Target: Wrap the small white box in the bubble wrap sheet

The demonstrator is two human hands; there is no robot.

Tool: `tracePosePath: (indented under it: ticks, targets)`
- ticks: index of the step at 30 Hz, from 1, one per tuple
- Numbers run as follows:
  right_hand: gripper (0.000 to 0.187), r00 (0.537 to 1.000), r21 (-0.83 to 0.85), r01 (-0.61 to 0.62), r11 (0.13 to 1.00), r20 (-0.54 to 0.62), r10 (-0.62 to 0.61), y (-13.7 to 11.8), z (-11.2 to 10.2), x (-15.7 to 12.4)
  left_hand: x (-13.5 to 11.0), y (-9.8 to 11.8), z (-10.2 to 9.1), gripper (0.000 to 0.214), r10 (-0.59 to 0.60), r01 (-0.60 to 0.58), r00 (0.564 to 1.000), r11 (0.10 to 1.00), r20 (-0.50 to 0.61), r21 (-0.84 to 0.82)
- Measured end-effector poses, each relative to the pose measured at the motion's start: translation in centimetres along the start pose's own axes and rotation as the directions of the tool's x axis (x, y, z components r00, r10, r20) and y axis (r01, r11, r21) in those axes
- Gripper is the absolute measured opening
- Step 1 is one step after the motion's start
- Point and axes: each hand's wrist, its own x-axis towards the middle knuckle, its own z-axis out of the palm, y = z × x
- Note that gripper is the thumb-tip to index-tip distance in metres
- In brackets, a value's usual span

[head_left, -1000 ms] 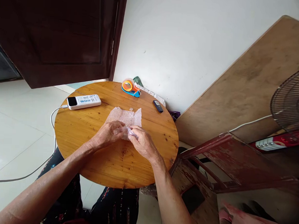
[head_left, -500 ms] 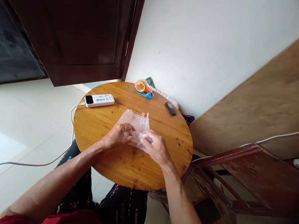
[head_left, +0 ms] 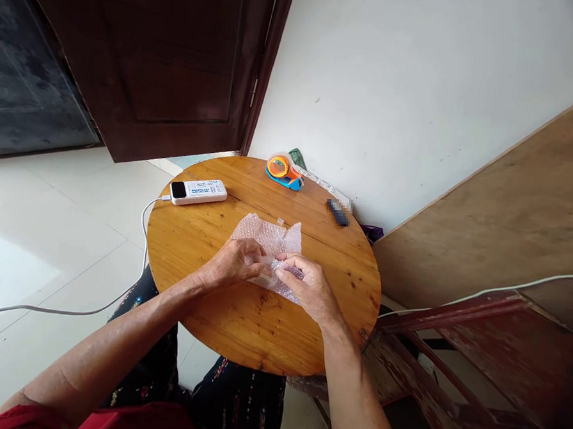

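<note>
A sheet of clear bubble wrap (head_left: 267,234) lies crumpled near the middle of the round wooden table (head_left: 203,236). My left hand (head_left: 242,259) pinches its near part, thumb and fingers closed on the film. Close beside it, my right hand (head_left: 307,281) grips a bunched fold of the same wrap between thumb and fingers. The far end of the wrap spreads loosely over the wood. Whether anything sits inside the folds under my fingers, I cannot tell.
A white power bank (head_left: 199,191) with a cable stands at the table's left. An orange and blue tape dispenser (head_left: 283,171) is at the back, and a blurred dark object (head_left: 338,213) at the back right. The wall (head_left: 393,105) rises just behind.
The view has shifted slightly, moving the table to the right in the picture. The wrap's right edge, upright before, now leans over and looks wider. Both hands keep their hold.
</note>
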Motion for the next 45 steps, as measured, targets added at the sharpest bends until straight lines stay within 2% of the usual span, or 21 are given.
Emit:
tracePosePath:
  ticks: [6,11,15,20,30,34,36,39,42,44,45]
  targets:
    - [0.011,0.999,0.035,0.029,0.999,-0.037,-0.028,-0.2,1.3,-1.4,-0.5,0.1,-0.2,0.002,-0.030,0.030,0.999,0.999,0.014,-0.036]
    - [0.011,0.995,0.009,0.070,0.997,-0.075,-0.070,-0.2,1.6,-1.5,-0.5,0.6,-0.5,0.016,-0.034,0.033,0.997,0.999,0.067,0.020]
    - [0.013,0.998,0.003,0.005,1.000,-0.061,-0.005,0.5,1.3,-1.4,0.0,0.9,-0.5,0.003,-0.027,0.023,0.997,0.998,0.078,0.051]
    - [0.025,0.986,0.039,-0.165,0.985,-0.018,0.166,1.5,1.2,-1.6,0.2,0.8,-0.4,0.006,-0.006,0.003,0.998,0.999,0.070,0.042]
    - [0.026,0.982,0.021,-0.141,0.990,-0.122,0.143,1.4,2.0,-1.9,-0.1,0.3,0.3,0.006,-0.013,0.013,1.000,1.000,0.022,0.005]
    - [0.028,0.984,0.079,-0.149,0.986,-0.090,0.156,2.6,1.8,-1.8,0.3,0.2,0.4,0.007,-0.025,0.023,0.999,0.998,0.036,0.063]
    - [0.027,0.985,0.055,-0.145,0.988,-0.083,0.149,3.0,1.3,-1.7,0.5,0.3,0.4,0.007,-0.019,0.014,0.999,0.996,0.051,0.092]
    - [0.021,0.983,-0.122,-0.088,0.989,-0.169,0.067,2.1,0.5,-2.2,0.8,0.4,0.3,0.008,-0.016,0.009,0.999,0.991,0.052,0.136]
    - [0.016,0.950,-0.403,0.092,0.910,-0.240,-0.202,-0.6,0.5,-3.1,1.0,0.5,0.4,0.009,-0.017,0.006,0.998,0.986,0.065,0.167]
    - [0.017,0.927,-0.578,0.224,0.785,-0.123,-0.355,-2.5,1.1,-3.6,1.1,0.5,0.4,0.009,-0.017,0.005,0.998,0.983,0.065,0.181]
    - [0.017,0.925,-0.635,0.267,0.725,-0.042,-0.378,-3.2,1.5,-3.8,1.1,0.5,0.5,0.008,-0.017,0.006,0.998,0.982,0.059,0.187]
